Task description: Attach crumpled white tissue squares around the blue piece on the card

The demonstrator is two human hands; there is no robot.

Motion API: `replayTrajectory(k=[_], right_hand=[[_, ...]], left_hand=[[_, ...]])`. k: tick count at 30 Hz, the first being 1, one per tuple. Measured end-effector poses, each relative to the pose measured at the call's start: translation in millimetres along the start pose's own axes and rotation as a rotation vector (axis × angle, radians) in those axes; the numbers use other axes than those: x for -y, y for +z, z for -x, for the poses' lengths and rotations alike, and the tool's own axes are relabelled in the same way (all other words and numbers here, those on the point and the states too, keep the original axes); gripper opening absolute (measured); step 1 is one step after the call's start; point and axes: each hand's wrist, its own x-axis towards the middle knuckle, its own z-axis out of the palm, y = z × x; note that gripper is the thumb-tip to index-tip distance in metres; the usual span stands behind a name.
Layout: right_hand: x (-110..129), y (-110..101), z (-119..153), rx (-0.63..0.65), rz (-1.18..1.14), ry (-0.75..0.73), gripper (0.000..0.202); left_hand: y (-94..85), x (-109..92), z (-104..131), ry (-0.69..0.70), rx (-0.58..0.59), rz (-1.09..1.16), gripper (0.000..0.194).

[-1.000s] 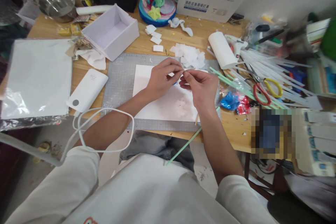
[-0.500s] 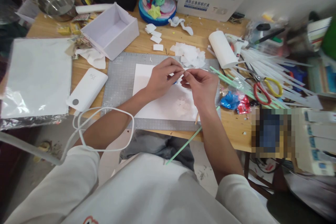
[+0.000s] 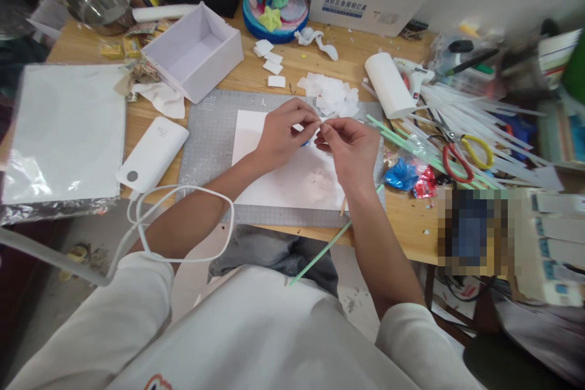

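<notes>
The big white paper [image 3: 278, 186] lies flat on a gray mat [image 3: 205, 158], and both hands are over the far part of it. The left hand [image 3: 286, 134] has its thumb and pointing finger pinched close together. The right hand [image 3: 356, 149] does the same, and the tips of the two hands meet, or almost meet, above the paper. What is between them is too small to see, so I cannot tell if they grip anything. A little blue thing [image 3: 305, 143] peeks out by the left hand's fingers, over the paper; most of it is hidden. Just past the paper's far edge is a pile of thin white scraps [image 3: 336, 97]. A white roll [image 3: 389, 86] lies past its far right corner, and a pale box [image 3: 212, 73] sits past its far left corner. Right of the paper are a blue wrapper [image 3: 400, 176] and, farther out, scissors [image 3: 457, 162] with red and yellow handles. Left of the paper is a white power bank [image 3: 153, 155].
</notes>
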Motion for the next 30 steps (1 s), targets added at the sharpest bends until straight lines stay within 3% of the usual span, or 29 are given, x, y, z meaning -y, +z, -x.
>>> replayTrajectory(k=[11, 19, 25, 30], right_hand=[[-2.1, 0.1, -0.9, 0.001, -0.066, 0.026, 0.011], [-1.5, -1.1, -1.0, -0.006, -0.016, 0.015, 0.011], [0.0, -0.6, -0.4, -0.017, 0.025, -0.035, 0.008], [0.0, 0.1, -0.3, -0.016, 0.025, -0.036, 0.009]], left_hand=[[1.4, 1.6, -0.4, -0.018, -0.011, 0.008, 0.009], [-1.6, 4.8, -1.7, 0.034, 0.075, -0.011, 0.013], [-1.3, 6.5, -0.8, 0.076, 0.035, -0.023, 0.01], [0.4, 3.9, -0.2, 0.034, 0.013, -0.004, 0.009]])
